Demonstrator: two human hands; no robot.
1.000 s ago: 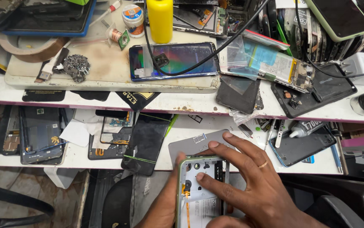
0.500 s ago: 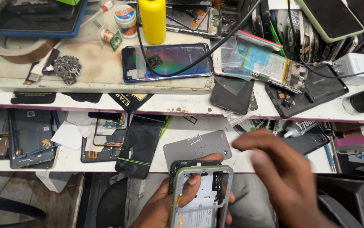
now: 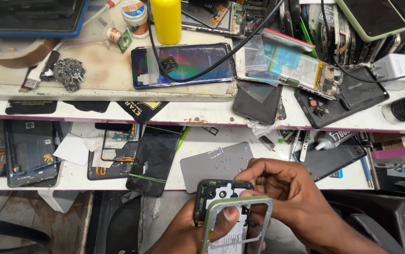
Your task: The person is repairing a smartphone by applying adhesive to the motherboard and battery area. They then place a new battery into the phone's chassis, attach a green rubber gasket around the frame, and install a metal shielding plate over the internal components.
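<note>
At the bottom edge, the left hand point(image 3: 188, 233) grips an opened phone point(image 3: 219, 207), thumb on its pale green frame point(image 3: 237, 221). The right hand point(image 3: 287, 197) pinches the frame's top corner. Beyond lie a grey back cover point(image 3: 214, 164) and a glossy blue phone point(image 3: 183, 66).

Frame point(image 3: 237, 221) under the thumb looked matt pale-green plastic; opened phone point(image 3: 221, 197) behind fingertips showed glossy black plastic.

Iridescent blue phone screen point(image 3: 183, 66) on upper shelf, beside yellow bottle point(image 3: 166, 19).
</note>
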